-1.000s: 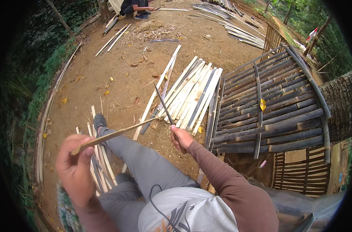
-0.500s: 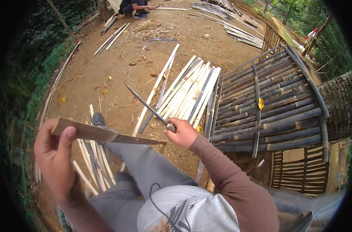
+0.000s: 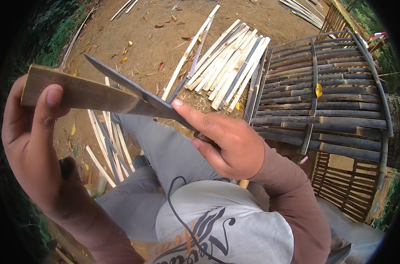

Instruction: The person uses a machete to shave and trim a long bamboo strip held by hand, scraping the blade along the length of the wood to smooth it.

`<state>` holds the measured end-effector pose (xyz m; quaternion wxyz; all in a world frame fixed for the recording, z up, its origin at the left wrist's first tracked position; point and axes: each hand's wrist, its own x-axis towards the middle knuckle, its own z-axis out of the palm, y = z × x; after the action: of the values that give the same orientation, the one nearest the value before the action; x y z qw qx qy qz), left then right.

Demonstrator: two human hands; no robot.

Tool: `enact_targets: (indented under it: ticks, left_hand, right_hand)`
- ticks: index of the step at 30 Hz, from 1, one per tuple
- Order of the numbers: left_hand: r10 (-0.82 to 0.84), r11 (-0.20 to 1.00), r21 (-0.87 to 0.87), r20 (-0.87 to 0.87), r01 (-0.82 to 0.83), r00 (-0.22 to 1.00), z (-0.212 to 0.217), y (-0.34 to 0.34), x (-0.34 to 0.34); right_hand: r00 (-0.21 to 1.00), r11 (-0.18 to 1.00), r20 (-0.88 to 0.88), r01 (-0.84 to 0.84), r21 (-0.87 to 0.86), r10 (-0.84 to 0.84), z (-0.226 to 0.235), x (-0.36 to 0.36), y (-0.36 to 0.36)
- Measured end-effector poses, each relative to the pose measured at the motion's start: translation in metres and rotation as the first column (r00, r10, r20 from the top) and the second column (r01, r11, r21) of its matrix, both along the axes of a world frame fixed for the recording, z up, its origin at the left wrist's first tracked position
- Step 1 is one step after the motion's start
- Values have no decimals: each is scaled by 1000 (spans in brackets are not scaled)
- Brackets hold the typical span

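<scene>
My left hand is closed on one end of a flat brown bamboo slat, thumb on its near face and fingers behind. The slat slopes down to the right across my front. In my right hand is a long machete with a dark blade, its tip pointing up and to the left. My right index finger stretches along the back end of the blade, and the other fingers wrap the mostly hidden handle. The blade crosses the slat near its right end; whether they touch I cannot tell.
Pale split bamboo strips lie piled on the dirt ahead. To the right stands a slatted bamboo platform with a yellow leaf on it. More strips lie beside my legs.
My right hand has brought the machete left so its blade now crosses the slat, with the index finger extended. Both hands appear nearer. The view has tipped down, and the crouching person is out of sight.
</scene>
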<state>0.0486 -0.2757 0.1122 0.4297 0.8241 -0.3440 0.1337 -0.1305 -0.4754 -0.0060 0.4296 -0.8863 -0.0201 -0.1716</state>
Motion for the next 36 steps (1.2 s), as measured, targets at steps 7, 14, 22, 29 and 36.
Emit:
enact_targets:
  ticks: [7,14,22,29,36]
  left_hand:
    - [4,985,-172,-101,-22,995,-6,3,11]
    - [-135,989,-80,-103,127,986,-3,36,20]
    - [-123,988,-108,-126,109,984,-4,36,28]
    - [-135,983,-146,-162,112,978,2,22,15]
    - [-31,984,-178,-142,5,989,-3,19,4]
  right_hand:
    - [976,985,-166,155,81,-140,-133,15,11]
    - [915,989,-377,115,-92,-141,-196,21,5]
    - [937,985,-314,120,-125,-154,-155,28,18]
    - [921,979,-333,174,-110,-201,-173,11,23]
    - [951,980,-239,186,-64,-196,-189,18,27]
